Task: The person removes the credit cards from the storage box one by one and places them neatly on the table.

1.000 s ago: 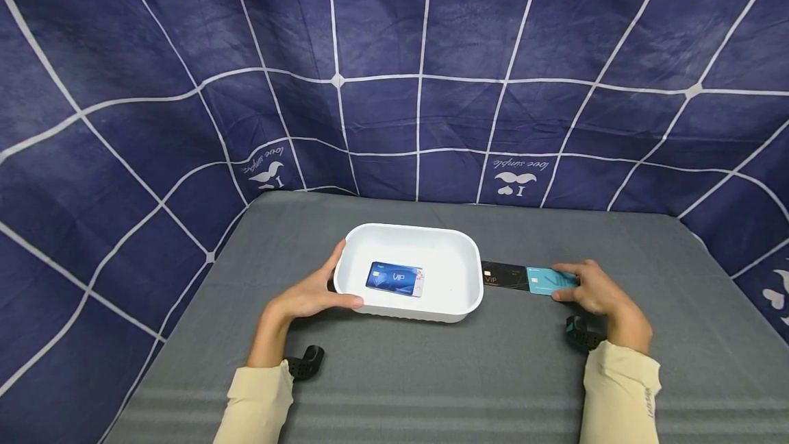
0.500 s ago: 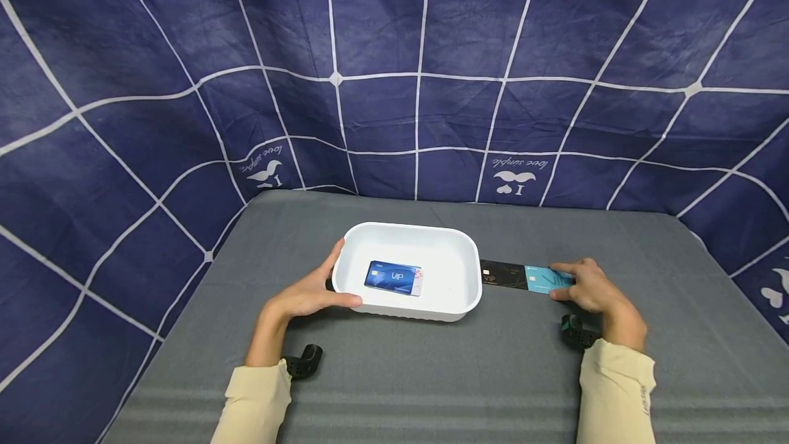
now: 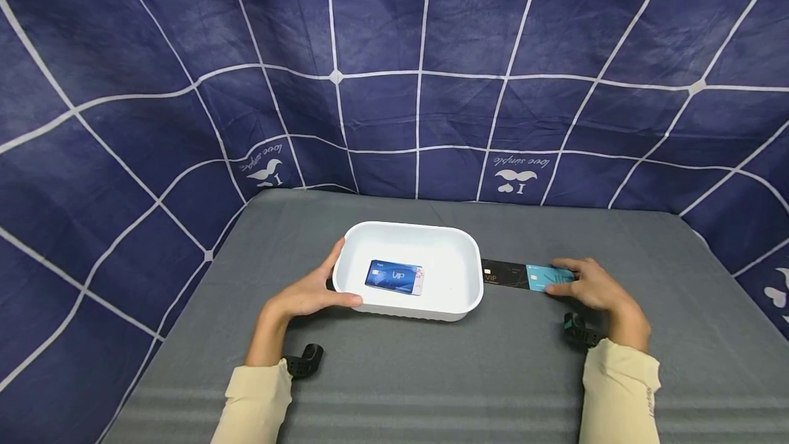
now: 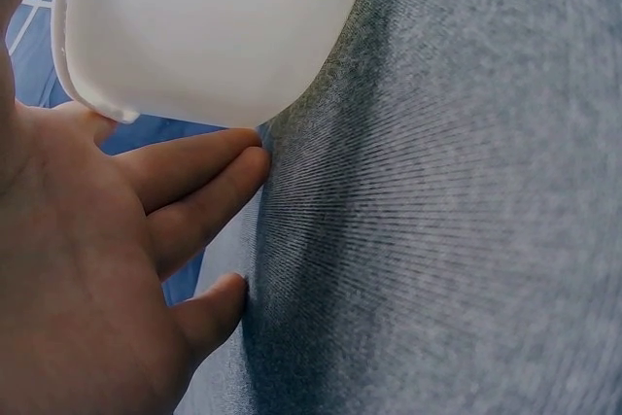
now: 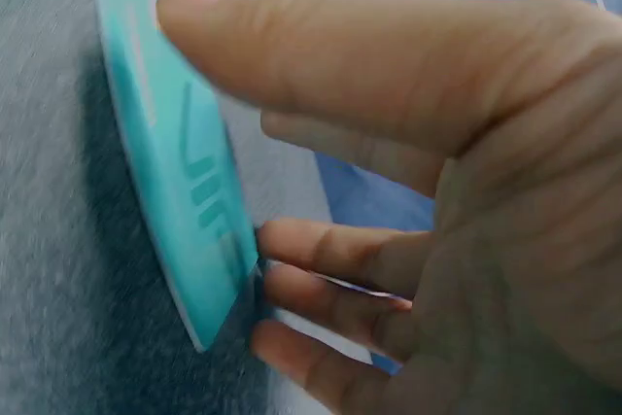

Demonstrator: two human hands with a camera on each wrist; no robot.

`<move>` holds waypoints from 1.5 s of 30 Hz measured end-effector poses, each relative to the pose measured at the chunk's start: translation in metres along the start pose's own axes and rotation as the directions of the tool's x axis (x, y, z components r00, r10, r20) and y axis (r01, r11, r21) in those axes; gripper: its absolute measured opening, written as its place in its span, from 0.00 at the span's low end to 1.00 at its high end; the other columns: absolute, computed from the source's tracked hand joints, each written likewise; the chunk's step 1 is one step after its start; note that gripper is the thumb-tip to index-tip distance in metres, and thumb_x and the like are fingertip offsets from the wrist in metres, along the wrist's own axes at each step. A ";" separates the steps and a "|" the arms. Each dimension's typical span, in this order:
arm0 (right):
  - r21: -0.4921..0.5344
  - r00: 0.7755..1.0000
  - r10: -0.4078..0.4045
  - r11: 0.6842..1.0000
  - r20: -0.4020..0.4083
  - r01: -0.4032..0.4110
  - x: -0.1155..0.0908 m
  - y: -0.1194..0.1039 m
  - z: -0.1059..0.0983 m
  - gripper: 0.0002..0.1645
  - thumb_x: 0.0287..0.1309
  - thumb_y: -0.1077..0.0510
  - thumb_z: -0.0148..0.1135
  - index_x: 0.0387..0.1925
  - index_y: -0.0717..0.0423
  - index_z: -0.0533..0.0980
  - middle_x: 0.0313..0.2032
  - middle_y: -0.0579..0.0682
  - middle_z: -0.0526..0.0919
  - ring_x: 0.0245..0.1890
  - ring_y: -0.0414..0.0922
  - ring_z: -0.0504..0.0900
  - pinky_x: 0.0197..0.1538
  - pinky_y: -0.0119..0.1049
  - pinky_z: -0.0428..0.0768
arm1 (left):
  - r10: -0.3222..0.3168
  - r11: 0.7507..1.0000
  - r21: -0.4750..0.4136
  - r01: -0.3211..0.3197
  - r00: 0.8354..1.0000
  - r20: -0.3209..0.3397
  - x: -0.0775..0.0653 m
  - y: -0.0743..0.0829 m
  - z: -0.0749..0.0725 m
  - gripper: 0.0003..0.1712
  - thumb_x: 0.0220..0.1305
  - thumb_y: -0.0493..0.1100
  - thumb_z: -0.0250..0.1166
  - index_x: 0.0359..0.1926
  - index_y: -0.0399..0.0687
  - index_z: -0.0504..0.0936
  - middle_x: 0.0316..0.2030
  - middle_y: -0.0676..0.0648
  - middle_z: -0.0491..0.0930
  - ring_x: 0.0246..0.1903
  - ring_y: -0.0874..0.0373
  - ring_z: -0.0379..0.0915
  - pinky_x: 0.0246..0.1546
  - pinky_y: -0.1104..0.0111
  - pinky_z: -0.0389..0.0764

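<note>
A white plastic tray (image 3: 446,279) stands on the grey table, with my left hand (image 3: 308,293) holding its left end between thumb and fingers. Inside it lies a blue VIP card (image 3: 388,276), over a paler card (image 3: 419,282) whose pink-patterned edge shows. Right of the tray a black VIP card (image 3: 508,274) lies flat, its left end at the tray wall. A turquoise card (image 3: 539,277) adjoins its right end. My right hand (image 3: 594,286) pinches that turquoise card between thumb and index finger across its long edges; the other fingers (image 5: 326,298) spread near its end.
The grey table cover (image 3: 431,375) runs under everything. Behind and to the left hangs a dark blue curtain (image 3: 382,115) with white grid lines. Black wrist cameras (image 3: 305,362) sit on both wrists.
My right thumb has slid slightly left along the near edge of the turquoise card and straightened. The tray, the cards and my left hand stay in place.
</note>
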State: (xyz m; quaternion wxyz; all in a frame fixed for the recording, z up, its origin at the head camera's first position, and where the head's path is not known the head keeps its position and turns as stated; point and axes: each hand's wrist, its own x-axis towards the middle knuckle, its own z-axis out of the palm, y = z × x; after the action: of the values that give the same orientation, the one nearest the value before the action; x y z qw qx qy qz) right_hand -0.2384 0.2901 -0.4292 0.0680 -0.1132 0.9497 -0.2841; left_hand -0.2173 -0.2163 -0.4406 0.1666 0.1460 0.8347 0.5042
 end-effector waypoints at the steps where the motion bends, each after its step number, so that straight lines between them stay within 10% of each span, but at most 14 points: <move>1: 0.007 1.000 0.012 1.000 0.001 -0.012 0.000 -0.003 -0.001 0.40 0.56 0.51 0.72 0.60 0.75 0.71 0.55 0.77 0.72 0.52 0.66 0.72 0.50 0.60 0.72 | 0.002 1.000 -0.004 -0.002 1.000 0.001 0.000 0.000 0.000 0.72 0.51 0.55 0.77 0.79 0.57 0.30 0.77 0.43 0.34 0.73 0.44 0.35 0.67 0.41 0.43; 7: 0.135 0.996 0.004 0.991 -0.085 0.007 0.008 -0.038 -0.001 0.37 0.64 0.48 0.65 0.65 0.69 0.68 0.62 0.72 0.69 0.63 0.70 0.64 0.59 0.65 0.64 | 0.013 1.000 -0.016 -0.013 1.000 0.000 0.001 0.000 -0.001 0.72 0.51 0.53 0.77 0.78 0.57 0.29 0.77 0.43 0.34 0.73 0.45 0.35 0.67 0.41 0.43; 20: 0.292 0.942 -0.268 0.902 -0.201 0.319 0.024 -0.121 0.023 0.23 0.59 0.57 0.71 0.53 0.64 0.80 0.50 0.57 0.82 0.49 0.56 0.79 0.54 0.50 0.76 | -0.003 1.000 -0.021 0.003 1.000 0.010 0.002 0.002 -0.001 0.72 0.51 0.53 0.77 0.78 0.56 0.29 0.77 0.42 0.34 0.73 0.44 0.35 0.67 0.40 0.42; 32: 0.292 0.876 -0.394 0.834 -0.279 0.468 0.039 -0.189 0.084 0.18 0.55 0.60 0.72 0.47 0.62 0.82 0.42 0.50 0.83 0.43 0.55 0.80 0.48 0.46 0.78 | -0.005 1.000 -0.009 0.005 1.000 0.013 0.000 0.002 -0.003 0.72 0.52 0.52 0.76 0.78 0.52 0.29 0.77 0.40 0.34 0.73 0.42 0.36 0.67 0.40 0.43; 39: 0.322 0.851 -0.403 0.800 -0.336 0.506 0.053 -0.202 0.120 0.16 0.53 0.63 0.72 0.45 0.63 0.82 0.38 0.51 0.83 0.41 0.55 0.81 0.48 0.46 0.79 | 0.019 1.000 -0.010 -0.019 1.000 -0.001 0.001 0.001 -0.004 0.71 0.53 0.52 0.76 0.78 0.52 0.29 0.77 0.43 0.34 0.73 0.46 0.35 0.68 0.44 0.42; 45: 0.374 0.874 -0.337 0.805 -0.351 0.461 0.058 -0.196 0.129 0.15 0.52 0.64 0.72 0.43 0.63 0.83 0.36 0.54 0.83 0.39 0.54 0.80 0.47 0.45 0.79 | 0.015 0.999 -0.033 -0.014 1.000 0.015 0.002 0.001 -0.002 0.71 0.53 0.50 0.76 0.78 0.51 0.29 0.77 0.43 0.35 0.73 0.46 0.36 0.68 0.45 0.42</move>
State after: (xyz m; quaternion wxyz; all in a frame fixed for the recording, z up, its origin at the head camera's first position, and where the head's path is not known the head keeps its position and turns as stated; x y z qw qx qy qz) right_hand -0.2353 0.0483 -0.4309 -0.0984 -0.2538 0.8131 -0.5146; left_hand -0.2194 -0.2162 -0.4388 0.1717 0.1532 0.8238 0.5181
